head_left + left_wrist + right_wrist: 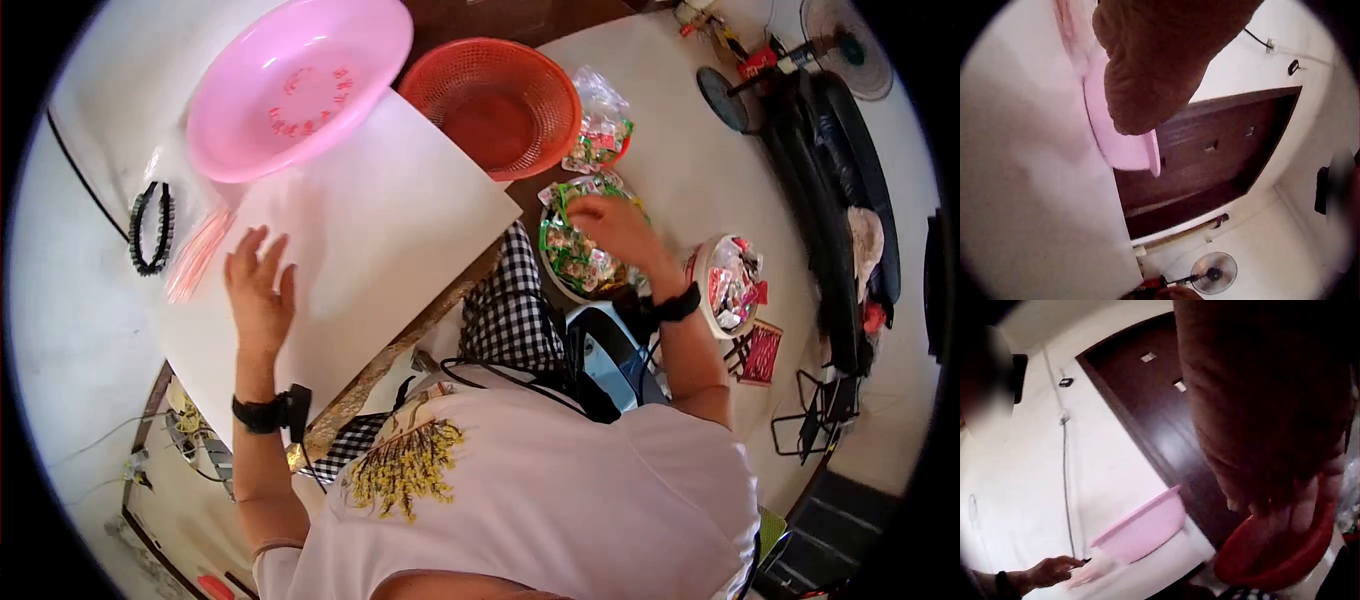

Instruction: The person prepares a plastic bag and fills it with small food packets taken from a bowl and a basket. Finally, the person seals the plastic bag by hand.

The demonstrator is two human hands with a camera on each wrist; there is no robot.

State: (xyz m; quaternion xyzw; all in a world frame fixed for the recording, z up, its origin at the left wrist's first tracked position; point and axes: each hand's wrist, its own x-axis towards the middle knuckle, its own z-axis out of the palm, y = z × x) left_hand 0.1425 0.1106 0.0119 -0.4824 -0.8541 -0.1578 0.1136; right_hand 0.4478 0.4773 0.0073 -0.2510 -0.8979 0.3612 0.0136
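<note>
Above the white tabletop (350,230), my left hand (262,295) hovers with its fingers loosely spread and nothing in them. Just beyond its fingertips lies a bundle of thin pink and white strips (200,255), partly in clear plastic. My right hand (618,232) is over a round container heaped with small green and clear wrapped packets (578,252), its fingers loosely bent above the heap. No object shows in that hand; in the right wrist view its fingers (1304,506) hang down in front of the red basket (1260,569).
A large pink basin (300,90) stands on the table's far side, beside an orange-red perforated basket (490,110). A black beaded loop (152,228) lies at the left. More packets (600,140) sit behind the heap. A white bucket of wrappers (733,285) stands at the right.
</note>
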